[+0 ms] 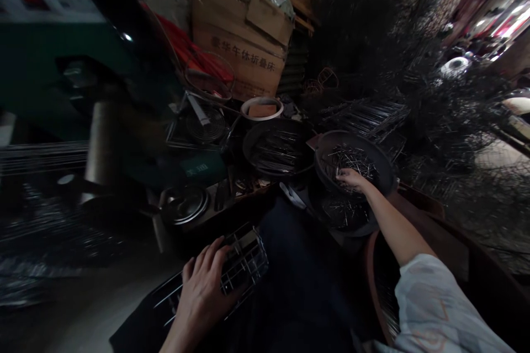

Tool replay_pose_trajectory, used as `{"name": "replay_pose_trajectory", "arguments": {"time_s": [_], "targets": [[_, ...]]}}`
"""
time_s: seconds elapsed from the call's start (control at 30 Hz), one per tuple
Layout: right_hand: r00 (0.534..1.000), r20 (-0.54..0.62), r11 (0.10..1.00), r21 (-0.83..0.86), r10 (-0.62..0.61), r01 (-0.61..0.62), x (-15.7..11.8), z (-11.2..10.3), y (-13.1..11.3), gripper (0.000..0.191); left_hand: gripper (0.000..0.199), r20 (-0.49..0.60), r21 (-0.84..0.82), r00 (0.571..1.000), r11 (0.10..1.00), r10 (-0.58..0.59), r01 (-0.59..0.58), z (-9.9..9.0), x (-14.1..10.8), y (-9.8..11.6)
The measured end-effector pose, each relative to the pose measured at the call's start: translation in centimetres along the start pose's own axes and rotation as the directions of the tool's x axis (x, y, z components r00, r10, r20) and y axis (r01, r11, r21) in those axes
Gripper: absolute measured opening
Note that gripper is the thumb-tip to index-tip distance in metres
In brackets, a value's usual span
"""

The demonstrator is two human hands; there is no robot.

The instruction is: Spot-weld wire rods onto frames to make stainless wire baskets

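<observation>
My left hand [205, 276] is curled over a small wire grid frame [250, 253], fingers across its top and thumb along its near side. The frame lies tilted over my dark-clothed lap, partly hidden by the hand. My right hand [351, 178] reaches into a dark round basin [387, 174] at the right. Its fingertips are pinched together among short, thin metal wire pieces [358, 159]. Another basin [339, 223], lower and partly covered by the first, holds more short wires.
Further left stands a wide dark basin [252, 146] with longer wire rods. Behind it are a white-rimmed bucket [261, 116] and a cardboard box [240, 47]. A green machine [199, 168] with a metal cylinder [101, 143] is at left. Tangled wire [372, 55] piles at right.
</observation>
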State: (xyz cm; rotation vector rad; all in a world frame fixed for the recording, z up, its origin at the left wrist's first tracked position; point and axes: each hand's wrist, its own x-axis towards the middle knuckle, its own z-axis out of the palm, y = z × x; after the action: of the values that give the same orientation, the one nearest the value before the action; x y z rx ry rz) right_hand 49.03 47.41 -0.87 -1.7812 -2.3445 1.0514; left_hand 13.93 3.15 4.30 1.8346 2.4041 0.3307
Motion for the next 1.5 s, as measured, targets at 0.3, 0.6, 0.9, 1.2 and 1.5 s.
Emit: {"name": "replay_pose_trajectory", "arguments": {"time_s": [0.3,0.6,0.9,1.2,1.5], "targets": [[0.986,0.034,0.965,-0.216,0.163,-0.152,2.7,0.8,-3.2,0.029,0.060,-0.037,0.002,0.999,1.000,-0.007,0.007,-0.1,-0.1,0.5],[0.972,0.132,0.942,-0.302,0.195,-0.148,2.4,1.8,-4.1,0.032,0.060,-0.057,0.002,0.998,1.000,0.018,-0.018,0.1,-0.3,0.3],[0.973,0.183,0.988,-0.093,0.138,-0.122,0.4,0.5,-2.2,0.025,0.062,-0.061,0.005,0.998,1.000,0.003,-0.002,0.4,-0.5,0.1],[0.995,0.051,0.941,0.323,0.086,-0.098,-0.9,-2.6,0.1,0.020,0.065,-0.022,0.002,1.000,1.000,0.009,-0.009,0.1,-0.1,0.1],[0.997,0.073,0.953,0.297,0.038,-0.059,-3.4,-1.2,0.0,0.030,0.067,0.005,-0.006,1.000,1.000,-0.011,0.011,-1.3,0.3,1.0]]}}
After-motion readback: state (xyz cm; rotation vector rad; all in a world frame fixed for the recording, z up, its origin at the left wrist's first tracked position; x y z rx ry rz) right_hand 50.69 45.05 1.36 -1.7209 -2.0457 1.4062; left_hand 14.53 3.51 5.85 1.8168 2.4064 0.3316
